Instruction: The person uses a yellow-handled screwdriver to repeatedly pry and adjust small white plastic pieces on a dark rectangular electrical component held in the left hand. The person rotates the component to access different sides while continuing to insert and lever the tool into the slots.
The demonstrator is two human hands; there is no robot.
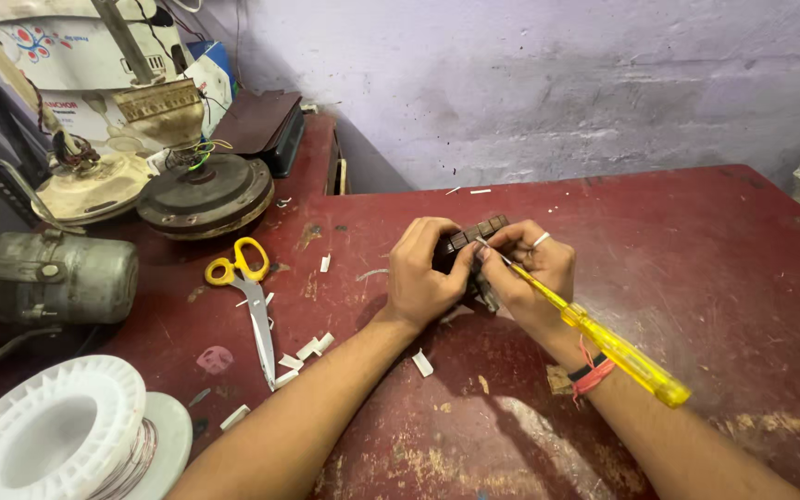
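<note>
left hand wrapped around a dark slotted motor core, holding it on the red desk mid-frame. right hand pinches a yellow-handled screwdriver, tip at the core's slots. yellow scissors lie left, white wire spool at the near-left corner.

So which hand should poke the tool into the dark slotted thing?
Probably the right hand: it already holds the yellow screwdriver, tip at the slotted motor core. The left hand grips the core.
</note>
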